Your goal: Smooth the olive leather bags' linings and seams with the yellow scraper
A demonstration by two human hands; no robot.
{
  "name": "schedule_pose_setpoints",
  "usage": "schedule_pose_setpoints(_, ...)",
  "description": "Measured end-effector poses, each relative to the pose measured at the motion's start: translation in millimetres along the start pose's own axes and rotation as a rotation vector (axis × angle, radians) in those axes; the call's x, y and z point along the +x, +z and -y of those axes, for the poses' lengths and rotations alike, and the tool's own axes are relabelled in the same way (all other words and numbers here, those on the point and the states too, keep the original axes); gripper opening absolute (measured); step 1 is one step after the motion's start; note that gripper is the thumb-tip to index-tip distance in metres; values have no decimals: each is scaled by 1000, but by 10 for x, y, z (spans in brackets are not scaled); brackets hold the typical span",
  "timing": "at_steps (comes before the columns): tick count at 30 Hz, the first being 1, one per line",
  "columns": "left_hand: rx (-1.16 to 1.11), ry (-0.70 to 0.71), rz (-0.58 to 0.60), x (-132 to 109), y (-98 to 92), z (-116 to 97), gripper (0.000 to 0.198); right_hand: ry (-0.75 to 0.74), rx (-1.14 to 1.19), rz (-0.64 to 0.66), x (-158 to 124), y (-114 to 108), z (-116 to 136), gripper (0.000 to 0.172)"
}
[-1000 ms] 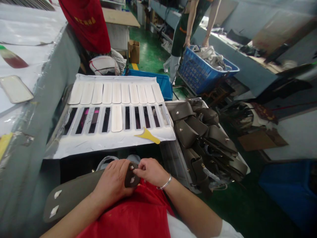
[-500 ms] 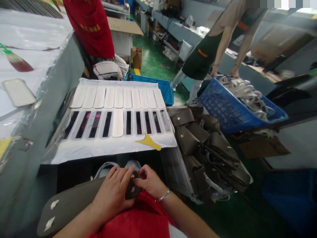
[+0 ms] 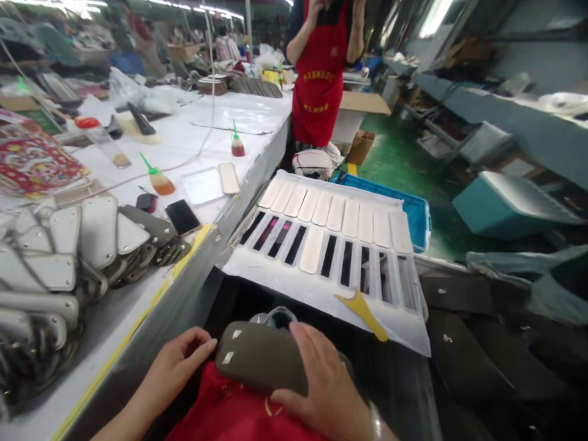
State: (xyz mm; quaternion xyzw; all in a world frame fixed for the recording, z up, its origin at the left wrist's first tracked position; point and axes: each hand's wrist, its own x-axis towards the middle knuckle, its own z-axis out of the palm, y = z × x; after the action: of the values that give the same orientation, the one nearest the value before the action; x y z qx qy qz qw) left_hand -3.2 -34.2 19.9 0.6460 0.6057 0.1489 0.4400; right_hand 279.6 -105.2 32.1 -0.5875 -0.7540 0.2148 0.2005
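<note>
An olive-grey bag piece (image 3: 264, 355) with a rounded end and two small white tabs lies across my red-aproned lap. My right hand (image 3: 328, 373) spans its right part, fingers on the far side and thumb by the near edge, holding it. At its left end is my left hand (image 3: 181, 361), thumb and forefinger pinched together against the rim; anything between the tips is too small to make out. Clear plastic wrap (image 3: 280, 317) shows just behind the piece. Beyond it lies a white board (image 3: 285, 285) with cream strips (image 3: 312, 248) and a yellow forked tool (image 3: 362, 312).
On the left table (image 3: 193, 128) are stacked bag straps (image 3: 96, 233), a phone (image 3: 182, 216) and glue bottles (image 3: 160, 180). Olive bags (image 3: 478, 349) fill the right side. A blue crate (image 3: 418, 214) stands behind the board. A person in a red apron (image 3: 319, 79) stands farther back.
The view has swung left, showing more of the table. My hands have moved apart: the left now pinches at the tabbed end, while the right has opened from a pinch to span the piece.
</note>
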Motion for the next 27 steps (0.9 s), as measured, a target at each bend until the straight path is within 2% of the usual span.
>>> schedule_pose_setpoints(3, -151, -7, 52, 52, 89, 54, 30, -118, -21, 118, 369, 249, 299, 93)
schedule_pose_setpoints(7, -220, -33, 50, 123, 128, 61, 32, -112, -50, 151, 591, 506, 437, 90)
schedule_pose_setpoints(13, -338, -76, 114, 200, 65, 147, 33, -86, -102, 175, 657, 592, 496, 81)
schedule_pose_setpoints(20, -348, -29, 100, 222, 41, 177, 29, -77, -176, 186, 762, 686, 621, 88)
schedule_pose_setpoints(27, -318, 9, 93, 234, 22, 179, 27, -40, -140, 105, 774, 802, 655, 73)
